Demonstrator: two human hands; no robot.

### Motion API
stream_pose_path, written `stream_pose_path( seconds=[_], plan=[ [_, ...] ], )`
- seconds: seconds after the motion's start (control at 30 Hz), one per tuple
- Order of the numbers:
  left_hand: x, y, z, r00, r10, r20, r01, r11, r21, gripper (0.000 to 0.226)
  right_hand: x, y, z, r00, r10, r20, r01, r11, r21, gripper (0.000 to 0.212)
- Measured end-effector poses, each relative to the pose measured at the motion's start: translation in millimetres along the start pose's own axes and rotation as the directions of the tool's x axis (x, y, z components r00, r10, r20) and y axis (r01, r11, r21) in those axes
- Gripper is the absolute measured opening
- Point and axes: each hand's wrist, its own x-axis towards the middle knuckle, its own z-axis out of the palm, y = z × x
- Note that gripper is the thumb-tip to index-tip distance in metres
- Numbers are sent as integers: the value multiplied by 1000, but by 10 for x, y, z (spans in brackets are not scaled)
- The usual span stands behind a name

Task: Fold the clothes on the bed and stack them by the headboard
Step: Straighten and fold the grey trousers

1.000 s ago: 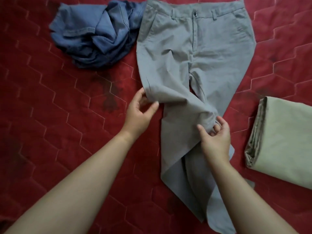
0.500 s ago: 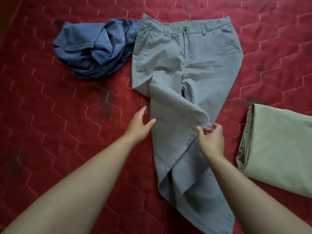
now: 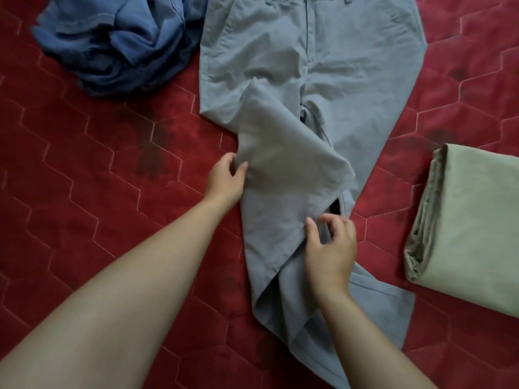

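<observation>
Grey trousers (image 3: 323, 66): lengthwise fold in hand.
Left hand (image 3: 226, 178) pinches the crossed-over leg's outer edge; right hand (image 3: 330, 248) curls at its inner edge, hold indiscernible. Trousers lie on the red quilted bedcover (image 3: 84, 164); crumpled blue garment (image 3: 118, 43) to their left, folded beige cloth (image 3: 471, 234) to their right. Next, probably: align legs, smooth.

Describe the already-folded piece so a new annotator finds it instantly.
On the red quilted bedspread, grey trousers lie spread down the middle. The folded piece sits at the right edge, beside the trouser legs. It alone is pale olive-beige and a neat flat rectangle; the blue garment at top left is a crumpled heap.
</observation>
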Motion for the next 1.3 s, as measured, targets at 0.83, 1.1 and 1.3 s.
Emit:
stream_pose_path(
  seconds=[0.83, 1.1, 1.3],
  plan=[
    [-1542, -175, -912, 959, 129, 251, -145, 988, 45, 22, -604, -348, -327, 971, 165, -173, -118, 960, 253, 10],
    [-1818, -77, -1675, 968, 235, -87, -249, 940, -234, 14, -1267, -568, -196, 980, 155, -127, -119, 959, 256, 5],
    [-2150, -164, -2348, 996, 70, 56, -40, 906, -422, 16, -2227, -858, -188, 962, 202, 186, -266, 850, 455, 42]
  ],
)
